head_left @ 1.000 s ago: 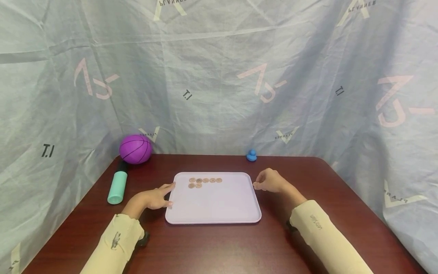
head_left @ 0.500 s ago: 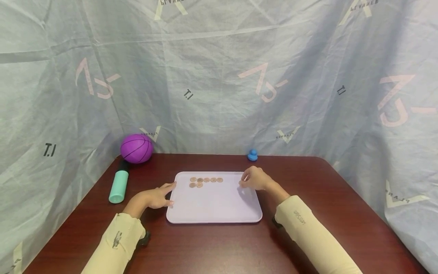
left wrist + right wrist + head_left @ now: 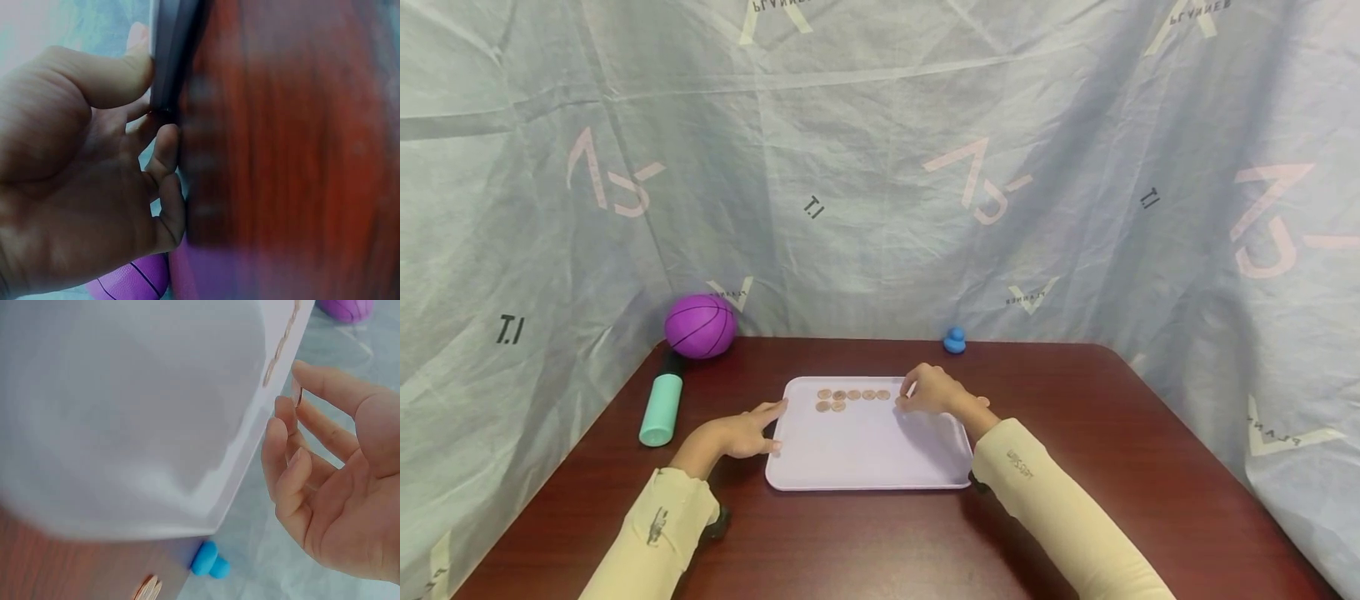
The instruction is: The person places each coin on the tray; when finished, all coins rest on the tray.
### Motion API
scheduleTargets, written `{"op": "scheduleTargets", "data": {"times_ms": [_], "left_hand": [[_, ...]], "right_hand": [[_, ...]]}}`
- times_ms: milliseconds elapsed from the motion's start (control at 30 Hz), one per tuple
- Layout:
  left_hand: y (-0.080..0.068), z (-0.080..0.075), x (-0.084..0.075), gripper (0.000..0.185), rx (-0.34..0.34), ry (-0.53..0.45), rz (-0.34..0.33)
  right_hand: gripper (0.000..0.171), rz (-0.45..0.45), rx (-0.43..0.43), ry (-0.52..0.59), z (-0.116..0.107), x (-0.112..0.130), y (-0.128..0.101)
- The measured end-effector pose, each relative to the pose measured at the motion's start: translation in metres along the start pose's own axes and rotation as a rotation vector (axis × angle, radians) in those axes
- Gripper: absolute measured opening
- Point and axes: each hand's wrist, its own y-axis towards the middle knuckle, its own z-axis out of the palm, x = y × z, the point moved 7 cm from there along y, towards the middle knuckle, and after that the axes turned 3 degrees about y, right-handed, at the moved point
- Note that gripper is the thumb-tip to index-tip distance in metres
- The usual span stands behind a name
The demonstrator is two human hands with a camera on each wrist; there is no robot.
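A white tray (image 3: 865, 454) lies on the table, bearing a back row of several copper-coloured coins (image 3: 853, 395). Two more coins (image 3: 831, 407) lie in front of that row's left end. At the tray's left rim rests my left hand (image 3: 737, 435), its thumb and index finger spread apart and touching the edge. The left wrist view shows the thumb (image 3: 119, 78) against the tray's side, the other fingers loosely bent. Over the tray's back right part, my right hand (image 3: 934, 390) pinches a coin (image 3: 297, 395) between thumb and fingertips, right of the back row.
Other coins (image 3: 148, 589) sit on the table right of the tray, partly hidden by my right wrist in the head view. A blue rubber duck (image 3: 954, 341) stands at the back edge. Left are a purple ball (image 3: 701, 326) and a mint-green bottle (image 3: 661, 408).
My right hand has moved left with the coin, from beyond the tray's right rim to near the right end of the back row. My left hand has stayed at the rim.
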Motion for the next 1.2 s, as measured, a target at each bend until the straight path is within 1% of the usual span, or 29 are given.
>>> {"op": "scheduleTargets", "data": {"times_ms": [133,367,633,700,933,1033,1200], "left_hand": [[0.000,0.000,-0.001,0.081,-0.002,0.001,0.002],[-0.003,-0.001,-0.002,0.080,-0.002,0.004,-0.016],[-0.002,0.000,-0.002,0.079,-0.004,0.006,0.006],[-0.001,0.000,-0.001,0.079,-0.003,0.005,0.007],[0.001,0.001,0.000,0.081,-0.005,-0.013,0.023],[0.002,0.002,0.002,0.081,-0.002,-0.016,0.028],[0.001,0.001,0.003,0.081,0.002,-0.027,0.026]], "right_hand": [[0.014,-0.019,0.009,-0.014,0.005,0.010,0.007],[0.013,-0.030,0.041,-0.054,0.008,0.027,0.017],[0.010,-0.081,0.066,-0.036,0.020,0.045,0.023],[0.010,-0.082,0.073,-0.036,0.024,0.047,0.024],[0.009,-0.092,0.104,-0.099,0.040,0.048,0.033],[0.008,-0.076,0.117,-0.091,0.045,0.049,0.035],[0.009,-0.070,0.106,-0.071,0.049,0.055,0.037]]}}
